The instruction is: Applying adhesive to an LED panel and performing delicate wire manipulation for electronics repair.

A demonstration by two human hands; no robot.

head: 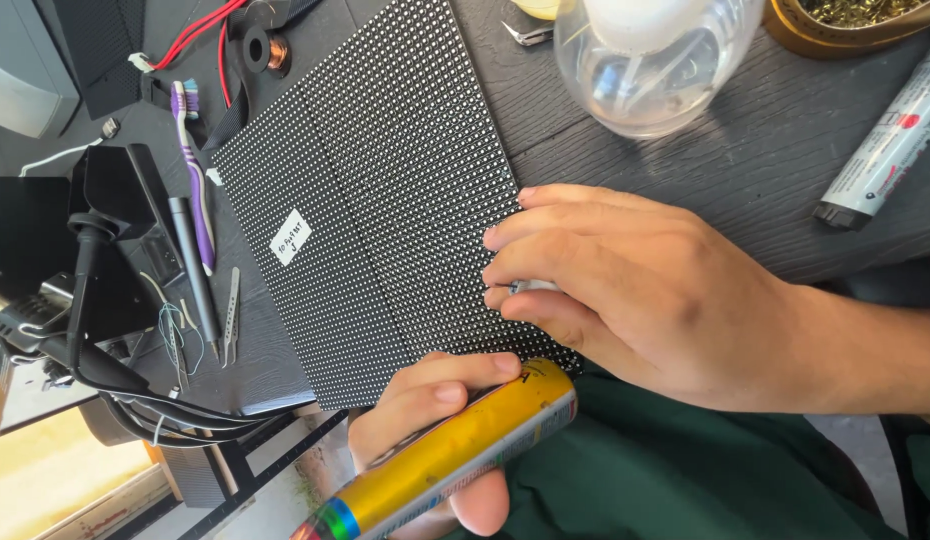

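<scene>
With the left hand (435, 440) closed around the yellow spray can (455, 455) at the near edge and the right hand (625, 290) pinching a small pale object (533, 287) against the dotted LED panel (375, 190) on the table (765, 170), a slip could scrape the panel.

Just one cam here, head-mounted, looking steeply down at the dark worktable (785, 150) from right above, pretty close in. The dotted LED panel (375, 190) fills the mid frame, tilted diagonally. Wearer's own arms come in from the bottom & right edge. Top cuts off a clear bottle (655, 60). No 2nd view, so nothing's shared.
</scene>
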